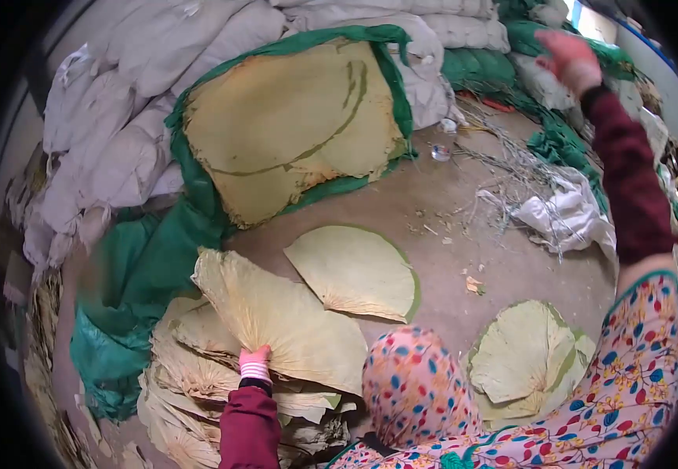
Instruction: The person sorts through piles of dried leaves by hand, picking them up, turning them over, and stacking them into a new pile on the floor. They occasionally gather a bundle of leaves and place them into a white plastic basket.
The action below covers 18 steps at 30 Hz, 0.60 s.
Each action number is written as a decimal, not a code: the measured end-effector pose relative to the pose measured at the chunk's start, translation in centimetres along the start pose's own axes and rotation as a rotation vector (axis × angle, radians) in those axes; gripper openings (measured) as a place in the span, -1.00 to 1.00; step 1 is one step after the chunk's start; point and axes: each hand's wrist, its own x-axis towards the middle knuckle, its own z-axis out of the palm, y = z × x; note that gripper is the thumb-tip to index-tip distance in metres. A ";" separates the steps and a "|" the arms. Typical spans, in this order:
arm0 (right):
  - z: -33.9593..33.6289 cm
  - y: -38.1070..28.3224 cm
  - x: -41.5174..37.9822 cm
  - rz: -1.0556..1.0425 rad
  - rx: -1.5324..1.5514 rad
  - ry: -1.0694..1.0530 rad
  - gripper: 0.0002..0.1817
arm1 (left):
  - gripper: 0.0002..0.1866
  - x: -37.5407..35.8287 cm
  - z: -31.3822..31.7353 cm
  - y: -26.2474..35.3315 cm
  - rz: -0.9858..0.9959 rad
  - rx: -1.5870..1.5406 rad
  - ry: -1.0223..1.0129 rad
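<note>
Head view, and I'm watching the left hand (255, 365) pinch a pale fan-shaped leaf (304, 320) by its creased edge, in front of the green sack (202, 195)! Beneath it sprawls a leaf pile (179, 391). The right hand (572, 62) is up high, well right of the sack; whether its fingers are spread, I can't tell. A half-round leaf (358, 270) lies on the floor (448, 234), near the sack's front.

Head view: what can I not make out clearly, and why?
In the head view:
Leaf pile: lower layers, hidden by the held leaf and others above.
Bottle: label print, too small.
Uppermost white sacks: cut off by the upper edge.
Right hand: finger detail, blurred.
</note>
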 end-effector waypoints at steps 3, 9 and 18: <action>6.3 -15.8 -9.2 -0.229 0.690 -0.053 -0.47 | -0.44 -0.9 -0.3 0.9 -0.004 0.003 -0.006; 7.8 -51.0 -25.8 -0.326 1.190 -0.651 -0.16 | -0.48 1.3 -1.5 -1.9 -0.012 -0.099 -0.060; 15.0 -63.1 -32.2 -0.393 1.102 -0.695 -0.57 | -0.55 -0.7 0.4 3.4 -0.285 -0.813 -0.138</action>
